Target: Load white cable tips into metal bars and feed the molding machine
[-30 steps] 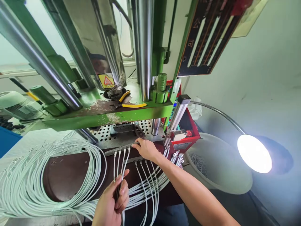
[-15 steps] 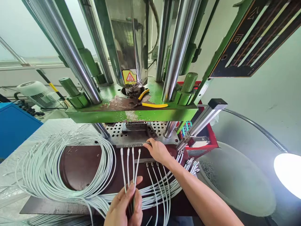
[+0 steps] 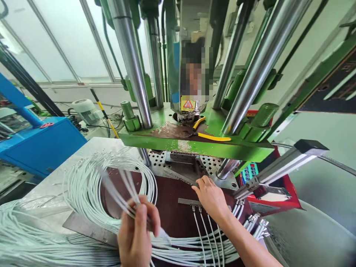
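My left hand (image 3: pixel 139 226) is closed around several white cables (image 3: pixel 129 185), whose upper ends fan out to the left and are smeared by motion. My right hand (image 3: pixel 210 196) grips the right end of a narrow metal strip with small holes (image 3: pixel 178 176), which slants at the front edge of the perforated press plate (image 3: pixel 158 158). Its fingertips are partly hidden. Just below that hand, a second metal bar (image 3: pixel 185 201) lies on the dark brown board (image 3: pixel 169 218), with several white cables with metal ends (image 3: pixel 197 222) fitted along it.
A large coil of white cables (image 3: pixel 80 196) covers the board's left side. Above the plate stands the press's green block (image 3: pixel 155 142) with yellow-handled pliers (image 3: pixel 214 137) on top. Bundled cable ends (image 3: pixel 257 224) and a slanted metal rail (image 3: pixel 280 167) are at right.
My left hand has pulled the cables leftward, away from the strip. The strip has turned to a slant with my right hand on its end. The camera view has swung left.
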`<state>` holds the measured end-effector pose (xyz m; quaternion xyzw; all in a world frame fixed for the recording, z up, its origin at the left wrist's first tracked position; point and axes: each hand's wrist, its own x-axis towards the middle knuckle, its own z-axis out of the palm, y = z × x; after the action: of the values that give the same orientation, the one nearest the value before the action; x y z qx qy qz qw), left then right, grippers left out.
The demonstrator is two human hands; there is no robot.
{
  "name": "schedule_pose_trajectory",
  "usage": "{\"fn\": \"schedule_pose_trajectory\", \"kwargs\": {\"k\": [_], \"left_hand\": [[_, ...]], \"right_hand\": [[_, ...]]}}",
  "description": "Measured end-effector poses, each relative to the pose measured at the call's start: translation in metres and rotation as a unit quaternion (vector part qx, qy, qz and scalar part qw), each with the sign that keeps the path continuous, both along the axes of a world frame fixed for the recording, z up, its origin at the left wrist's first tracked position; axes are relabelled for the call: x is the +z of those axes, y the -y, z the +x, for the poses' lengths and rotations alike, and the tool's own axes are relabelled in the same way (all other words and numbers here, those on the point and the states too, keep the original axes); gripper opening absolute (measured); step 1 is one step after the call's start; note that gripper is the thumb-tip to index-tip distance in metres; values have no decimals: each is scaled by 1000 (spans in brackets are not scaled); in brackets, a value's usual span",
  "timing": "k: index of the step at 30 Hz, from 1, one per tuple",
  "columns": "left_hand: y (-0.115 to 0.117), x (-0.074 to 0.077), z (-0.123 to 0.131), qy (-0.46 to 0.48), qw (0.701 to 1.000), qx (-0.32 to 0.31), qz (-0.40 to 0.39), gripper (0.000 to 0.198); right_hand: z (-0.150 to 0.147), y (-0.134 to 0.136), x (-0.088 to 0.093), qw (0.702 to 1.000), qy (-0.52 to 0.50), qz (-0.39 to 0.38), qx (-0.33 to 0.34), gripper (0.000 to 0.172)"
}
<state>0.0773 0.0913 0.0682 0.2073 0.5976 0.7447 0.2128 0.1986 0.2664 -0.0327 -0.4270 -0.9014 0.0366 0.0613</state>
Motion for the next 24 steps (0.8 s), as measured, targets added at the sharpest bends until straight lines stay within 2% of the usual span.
{"fn": "schedule_pose_trajectory", "kwargs": {"k": [1, 2, 3, 4, 5, 6, 8, 11, 13, 16, 17, 18, 19, 20, 21, 22, 24], "left_hand": [[-6, 2, -20, -89, 995, 46, 1, 26], [-13, 3, -44, -179, 976, 122, 3, 27], [-21, 3, -70, -251, 946, 200, -47, 30], [-28, 2, -96, -296, 908, 244, -166, 37], [-35, -1, -121, -309, 866, 247, -307, 44], [-42, -4, -143, -301, 851, 242, -357, 45], [-52, -13, -174, -286, 833, 203, -427, 41], [-56, -26, -190, -268, 810, 133, -504, 43], [-55, -29, -181, -278, 799, 97, -525, 43], [-48, -26, -145, -315, 802, 27, -507, 39], [-43, -25, -127, -323, 810, -25, -489, 38], [-36, -24, -108, -320, 827, -124, -446, 39], [-28, -24, -87, -299, 830, -230, -412, 41], [-18, -26, -65, -270, 816, -332, -388, 43], [-7, -29, -43, -259, 791, -406, -377, 45], [4, -34, -22, -269, 756, -459, -381, 45], [22, -48, 14, -303, 703, -504, -400, 39]], "right_hand": [[1, -1, -1, 1000, -3, 5, 1, 13], [2, -2, -2, 1000, -7, 9, 4, 13], [3, -2, -2, 1000, -10, 10, 6, 13], [4, -3, -2, 1000, -14, 9, 7, 14], [4, -4, -3, 1000, -18, 6, 8, 14], [4, -4, -3, 1000, -22, 2, 9, 14], [3, -5, -2, 999, -29, -11, 9, 14], [1, -4, 2, 998, -45, -33, 5, 15], [0, -3, 9, 996, -65, -54, 1, 17], [6, -4, 21, 993, -83, -80, -9, 23], [10, -6, 25, 993, -81, -86, -13, 24], [15, -7, 29, 992, -79, -93, -14, 25], [21, -8, 33, 992, -77, -101, -11, 25], [27, -9, 37, 991, -76, -110, -4, 24], [33, -8, 40, 990, -76, -119, 7, 23], [39, -6, 43, 989, -76, -128, 21, 22], [49, 0, 44, 985, -76, -143, 50, 19]]}}
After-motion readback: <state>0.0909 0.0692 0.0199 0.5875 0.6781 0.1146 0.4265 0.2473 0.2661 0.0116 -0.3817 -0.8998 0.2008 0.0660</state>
